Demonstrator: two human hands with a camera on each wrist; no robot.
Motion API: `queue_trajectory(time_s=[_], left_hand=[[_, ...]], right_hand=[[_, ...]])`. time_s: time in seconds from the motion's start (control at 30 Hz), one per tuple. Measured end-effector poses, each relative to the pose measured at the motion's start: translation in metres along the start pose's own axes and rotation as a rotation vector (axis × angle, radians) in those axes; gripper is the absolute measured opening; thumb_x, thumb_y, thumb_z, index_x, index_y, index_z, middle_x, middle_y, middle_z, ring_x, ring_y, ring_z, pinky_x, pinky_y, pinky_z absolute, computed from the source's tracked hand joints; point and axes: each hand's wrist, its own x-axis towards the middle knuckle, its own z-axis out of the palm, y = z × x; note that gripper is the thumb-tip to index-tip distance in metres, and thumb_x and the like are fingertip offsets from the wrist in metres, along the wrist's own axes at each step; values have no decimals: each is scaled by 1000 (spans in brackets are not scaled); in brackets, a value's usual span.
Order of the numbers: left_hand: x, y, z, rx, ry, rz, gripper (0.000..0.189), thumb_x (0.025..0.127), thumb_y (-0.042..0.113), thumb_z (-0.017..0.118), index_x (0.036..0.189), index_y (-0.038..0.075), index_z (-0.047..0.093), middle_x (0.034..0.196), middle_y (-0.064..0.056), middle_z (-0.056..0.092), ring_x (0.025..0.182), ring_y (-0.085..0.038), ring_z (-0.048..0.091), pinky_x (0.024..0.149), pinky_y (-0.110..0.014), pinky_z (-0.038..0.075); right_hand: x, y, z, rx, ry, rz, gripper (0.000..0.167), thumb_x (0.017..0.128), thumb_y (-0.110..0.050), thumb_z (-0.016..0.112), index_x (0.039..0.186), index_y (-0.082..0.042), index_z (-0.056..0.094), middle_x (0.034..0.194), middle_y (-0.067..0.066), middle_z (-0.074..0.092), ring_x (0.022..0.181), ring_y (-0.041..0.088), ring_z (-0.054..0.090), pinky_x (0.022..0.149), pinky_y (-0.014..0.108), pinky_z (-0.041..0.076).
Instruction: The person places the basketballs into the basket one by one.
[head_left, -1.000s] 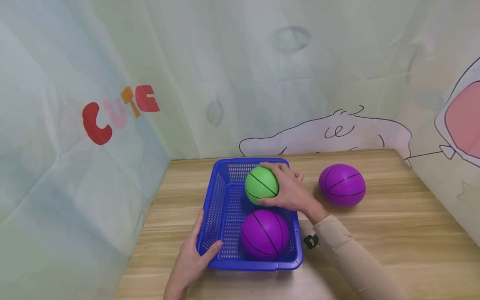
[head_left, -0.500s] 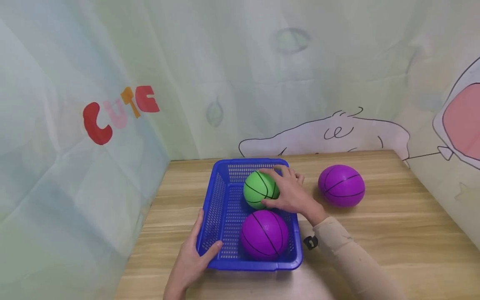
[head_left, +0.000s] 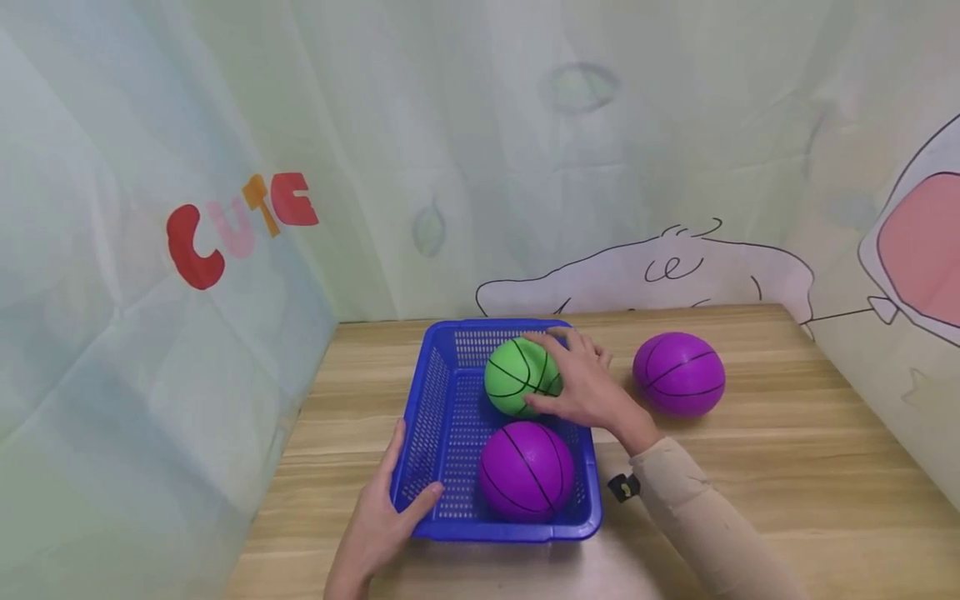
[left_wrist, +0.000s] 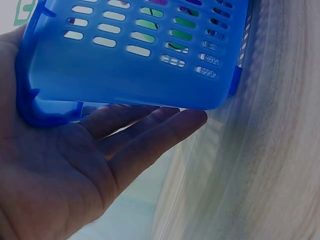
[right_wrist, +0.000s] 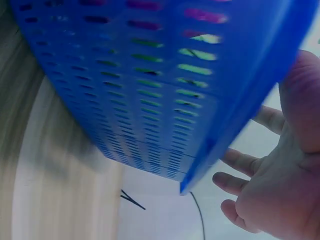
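Observation:
A blue plastic basket with slotted walls stands on the wooden table, seen from above in the head view. My left hand grips its near left corner, thumb over the rim and fingers along the outside. In the left wrist view those fingers extend beneath the corner. Inside the basket's far right part sits a green toy basketball. My right hand holds it from the right, fingers over the top and thumb on the near side. A purple toy basketball lies just nearer, also in the basket.
Another purple toy basketball rests on the table right of the basket. A small black device sits by the right wrist. Printed fabric walls enclose the table's left, back and right.
The green basketball has turned, its black lines now facing differently, and it has shifted slightly left and nearer. My right hand has edged right with it still in contact. The left hand stays put.

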Motion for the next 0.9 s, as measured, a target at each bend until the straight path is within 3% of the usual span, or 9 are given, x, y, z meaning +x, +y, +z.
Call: queue_trajectory(time_s=[0.23,0.5,0.67,0.9], left_hand=[[0,1,0,20,-2,-8,104,102,42,80,181,20,17,184,-13,23,164,-45,33,133,-68,27],[2,0,0,17,3,12,104,101,41,81,181,19,18,184,-15,23,163,-47,34,132,-68,28],[2,0,-1,11,-2,6,105,101,43,80,181,21,16,184,-15,22,164,-47,33,132,-68,28],[2,0,0,9,-2,10,105,101,43,80,181,18,17,184,-15,21,165,-47,32,133,-68,27]], right_hand=[[-10,-11,-21,34,44,6,100,86,-41,95,170,-29,43,171,24,37,156,48,38,117,78,25],[-35,-28,-62,124,197,-23,106,86,-32,97,173,-37,38,176,17,29,160,46,31,118,86,21],[-54,-40,-85,146,305,-68,108,84,-29,98,173,-37,38,177,9,30,162,37,32,116,83,28],[-77,-55,-112,175,454,-182,112,76,-16,101,172,-25,43,176,6,34,163,36,33,122,74,37]])
